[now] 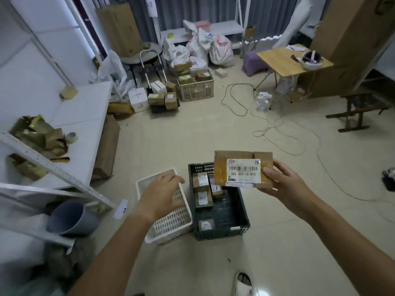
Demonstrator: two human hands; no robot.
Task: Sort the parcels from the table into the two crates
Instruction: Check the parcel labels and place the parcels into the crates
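A taped parcel (243, 168) (label facing up) is pinched at its edge by the right hand (284, 184) above the dark crate (233, 212), while the left hand (160, 194) is held relaxed, empty, over the white crate (171, 223).

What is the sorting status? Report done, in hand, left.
Done: several parcels lie in the dark crate. In hand: the right hand holds a taped parcel above it; the left hand hovers over the white crate. Left: that parcel's placement; the table isn't identifiable.
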